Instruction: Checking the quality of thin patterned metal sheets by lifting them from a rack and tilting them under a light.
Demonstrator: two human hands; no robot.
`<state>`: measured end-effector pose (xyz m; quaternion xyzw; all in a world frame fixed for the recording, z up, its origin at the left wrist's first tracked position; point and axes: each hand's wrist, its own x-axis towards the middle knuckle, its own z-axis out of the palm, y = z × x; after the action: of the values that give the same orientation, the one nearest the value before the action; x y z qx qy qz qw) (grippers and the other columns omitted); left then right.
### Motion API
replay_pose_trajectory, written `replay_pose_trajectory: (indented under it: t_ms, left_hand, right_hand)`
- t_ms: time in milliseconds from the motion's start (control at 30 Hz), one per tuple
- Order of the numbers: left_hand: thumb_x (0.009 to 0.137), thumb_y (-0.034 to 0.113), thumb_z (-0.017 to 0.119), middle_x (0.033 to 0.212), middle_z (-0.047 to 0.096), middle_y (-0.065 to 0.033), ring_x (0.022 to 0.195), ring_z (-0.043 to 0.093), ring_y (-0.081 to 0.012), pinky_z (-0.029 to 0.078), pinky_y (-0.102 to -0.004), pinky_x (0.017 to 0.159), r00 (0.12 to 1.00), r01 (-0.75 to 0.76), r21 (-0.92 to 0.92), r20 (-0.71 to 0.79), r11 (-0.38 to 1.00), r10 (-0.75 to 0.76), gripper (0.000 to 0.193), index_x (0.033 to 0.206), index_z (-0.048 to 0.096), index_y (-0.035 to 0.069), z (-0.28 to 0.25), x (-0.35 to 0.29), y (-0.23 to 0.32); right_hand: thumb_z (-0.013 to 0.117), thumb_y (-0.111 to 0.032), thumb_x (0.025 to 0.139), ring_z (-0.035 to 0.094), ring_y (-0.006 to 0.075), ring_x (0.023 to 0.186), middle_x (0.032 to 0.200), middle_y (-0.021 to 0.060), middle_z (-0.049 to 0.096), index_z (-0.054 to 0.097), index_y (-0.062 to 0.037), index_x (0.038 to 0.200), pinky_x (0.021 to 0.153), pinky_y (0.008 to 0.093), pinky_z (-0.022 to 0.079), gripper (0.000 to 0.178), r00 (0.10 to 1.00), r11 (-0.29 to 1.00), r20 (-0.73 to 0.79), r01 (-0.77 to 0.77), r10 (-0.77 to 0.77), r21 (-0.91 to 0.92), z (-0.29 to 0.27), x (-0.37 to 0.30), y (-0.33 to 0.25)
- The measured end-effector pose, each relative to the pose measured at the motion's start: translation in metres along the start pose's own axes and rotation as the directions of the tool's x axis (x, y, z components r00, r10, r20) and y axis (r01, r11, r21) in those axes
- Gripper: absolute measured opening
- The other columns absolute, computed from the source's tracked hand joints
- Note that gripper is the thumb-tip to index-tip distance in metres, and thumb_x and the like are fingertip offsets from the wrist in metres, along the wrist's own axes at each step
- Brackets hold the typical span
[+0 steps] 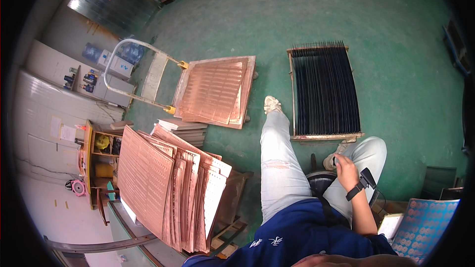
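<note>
My right hand (346,170) is raised over my lap, beside my right knee, with a black strap and small device (365,180) on its wrist. Its fingers are curled together. A small dark spot shows at the fingertips, too small to name. My left hand is out of the picture. Beyond my feet stands a rack (326,89) filled with thin dark upright sheets, apart from the hand. To my left, a large fanned stack of copper-coloured perforated sheets (148,178) leans on a stand.
A flat trolley with a white handle (111,62) carries more copper-coloured sheets (213,89). Grey boards (185,131) are piled behind the leaning stack. A wooden shelf (91,163) stands along the left wall. Blue patterned sheet (425,227) rises at lower right. The floor (277,15) is green.
</note>
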<state>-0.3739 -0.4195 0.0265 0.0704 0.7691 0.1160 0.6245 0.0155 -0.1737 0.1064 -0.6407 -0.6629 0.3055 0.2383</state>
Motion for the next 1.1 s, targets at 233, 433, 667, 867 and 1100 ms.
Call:
replay_pose_trajectory:
  t_ms: [233,433,667,867,1100]
  left_hand:
    - [0.091,0.016,0.046,0.105,0.058,-0.0118,0.093,0.055,-0.0219,0.045,-0.0319,0.083,1.0,0.0,-0.007,0.01,1.0,0.0,0.027,0.11,0.054,-0.001,-0.004,-0.001,-0.005]
    - [0.092,0.016,0.046,0.105,0.057,-0.0115,0.094,0.055,-0.0219,0.045,-0.0315,0.084,1.0,0.014,-0.062,0.0,0.998,-0.014,0.027,0.111,0.053,-0.001,-0.003,-0.005,0.012]
    - [0.09,0.008,0.042,0.111,0.054,-0.0091,0.104,0.05,-0.0196,0.039,-0.0314,0.091,0.555,-0.802,0.151,-0.171,0.578,0.814,0.026,0.112,0.052,-0.002,0.079,-0.033,0.187]
    - [0.082,0.001,0.049,0.125,0.048,-0.0154,0.121,0.041,-0.0291,0.031,-0.0415,0.101,0.281,-0.881,0.423,0.111,0.211,0.953,0.033,0.114,0.054,0.006,0.141,0.0,0.291]
    - [0.079,0.014,0.054,0.121,0.051,-0.0018,0.125,0.036,-0.0246,0.019,-0.0582,0.101,0.292,-0.445,0.895,0.192,-0.045,0.937,0.021,0.099,0.061,0.014,0.15,0.053,0.351]
  right_hand:
    - [0.051,-0.001,0.08,0.057,0.0351,0.095,0.106,0.0176,0.059,0.055,-0.0031,0.11,0.081,0.04,0.047,0.031,1.0,1.0,-0.014,0.007,-0.007,-0.024,-0.003,0.0,0.008]
    - [0.051,0.0,0.08,0.057,0.0378,0.092,0.102,0.0203,0.059,0.055,-0.0028,0.111,0.078,0.0423,0.047,0.031,0.988,0.999,-0.155,0.003,-0.009,-0.039,-0.028,0.03,0.029]
    - [0.05,-0.003,0.082,0.057,0.0378,0.092,0.102,0.0218,0.059,0.055,-0.005,0.113,0.079,0.042,0.047,0.032,0.942,0.994,-0.332,-0.077,0.049,-0.073,-0.052,0.077,0.077]
    - [0.051,-0.006,0.083,0.058,0.0352,0.095,0.105,0.0189,0.061,0.054,-0.0089,0.116,0.081,0.0407,0.047,0.033,0.862,0.968,-0.45,-0.25,0.233,0.021,-0.052,0.129,0.125]
    - [0.049,-0.012,0.085,0.059,0.0381,0.091,0.098,0.0211,0.062,0.053,-0.0087,0.116,0.079,0.0435,0.048,0.032,0.868,0.929,-0.358,-0.369,0.344,-0.002,-0.015,0.176,0.177]
